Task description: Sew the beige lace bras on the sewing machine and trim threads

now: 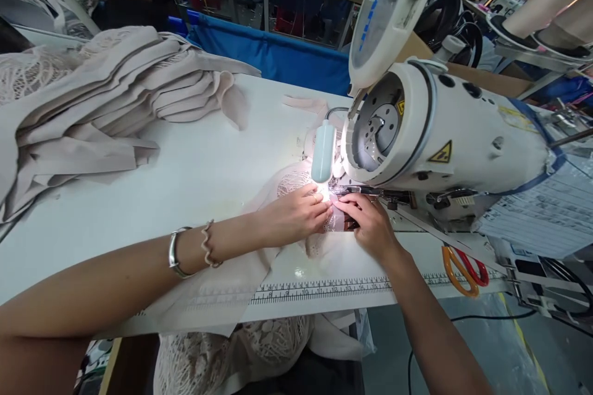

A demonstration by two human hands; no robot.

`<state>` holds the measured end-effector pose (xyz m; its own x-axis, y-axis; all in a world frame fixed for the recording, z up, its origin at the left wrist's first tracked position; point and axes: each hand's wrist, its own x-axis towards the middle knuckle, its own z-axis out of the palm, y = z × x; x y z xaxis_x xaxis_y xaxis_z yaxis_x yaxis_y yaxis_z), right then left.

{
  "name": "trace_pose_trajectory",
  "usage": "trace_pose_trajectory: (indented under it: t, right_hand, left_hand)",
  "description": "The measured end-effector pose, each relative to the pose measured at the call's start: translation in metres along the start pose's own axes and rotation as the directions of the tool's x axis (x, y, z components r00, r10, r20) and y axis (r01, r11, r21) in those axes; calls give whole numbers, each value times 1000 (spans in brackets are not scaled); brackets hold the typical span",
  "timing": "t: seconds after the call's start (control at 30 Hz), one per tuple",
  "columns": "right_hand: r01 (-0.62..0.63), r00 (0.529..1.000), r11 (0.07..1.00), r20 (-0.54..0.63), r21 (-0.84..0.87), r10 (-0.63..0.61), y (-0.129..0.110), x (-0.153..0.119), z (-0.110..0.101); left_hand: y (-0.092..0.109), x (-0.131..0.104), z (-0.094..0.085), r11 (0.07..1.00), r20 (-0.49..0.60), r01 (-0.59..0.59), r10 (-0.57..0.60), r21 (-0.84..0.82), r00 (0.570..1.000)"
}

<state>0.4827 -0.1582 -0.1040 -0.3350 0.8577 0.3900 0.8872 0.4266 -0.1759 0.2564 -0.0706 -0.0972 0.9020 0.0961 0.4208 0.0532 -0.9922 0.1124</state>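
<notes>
Under the needle area of a white sewing machine [472, 136] lies a pale pink lace garment piece [291, 180]. My left hand [296, 217] rests on this piece from the left, fingers bent and pressed onto the cloth near the needle. From the right, my right hand [373, 225] pinches the edge of the same piece between thumb and forefinger. The fingertips of both hands nearly meet. A small lamp [323, 151] lights the spot brightly, and glare hides the needle. Part of the cloth drapes over the table's front edge beneath my left forearm.
A pile of pale pink fabric pieces [152, 83] covers the table's left side. Orange-handled scissors [458, 271] and a red handle [475, 268] hang at the right edge. A ruler strip [324, 287] runs along the front. More lace pieces [273, 345] lie below.
</notes>
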Motion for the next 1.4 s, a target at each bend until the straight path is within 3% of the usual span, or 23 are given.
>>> trace_pose_trajectory:
  t: [0.23, 0.47, 0.67, 0.9, 1.1, 1.3, 1.4]
  right_hand:
    - [163, 986, 986, -52, 28, -161, -5, 4, -4]
    - [131, 989, 991, -69, -15, -132, -7, 5, -3]
    - [128, 991, 990, -34, -60, -131, -8, 5, -4]
    - [177, 982, 980, -56, -87, -182, -9, 7, -5]
    - [169, 982, 983, -77, -70, -174, -7, 6, -2]
    - [171, 982, 983, -63, -64, -175, -7, 5, -4]
    - [171, 982, 984, -73, -53, -175, -8, 5, -5]
  left_hand:
    - [-5, 3, -6, 999, 17, 8, -7, -44, 1000]
    - [-8, 2, -10, 993, 54, 62, -68, 100, 996]
    - [-4, 2, -2, 987, 46, 123, -128, 103, 991]
    - [-11, 2, -6, 997, 73, 17, -22, 78, 997]
    - [-8, 1, -7, 981, 57, 81, -92, 176, 994]
    - [-6, 2, -8, 973, 102, 18, -42, 229, 994]
    - [-6, 3, -8, 966, 84, 83, -106, 244, 991]
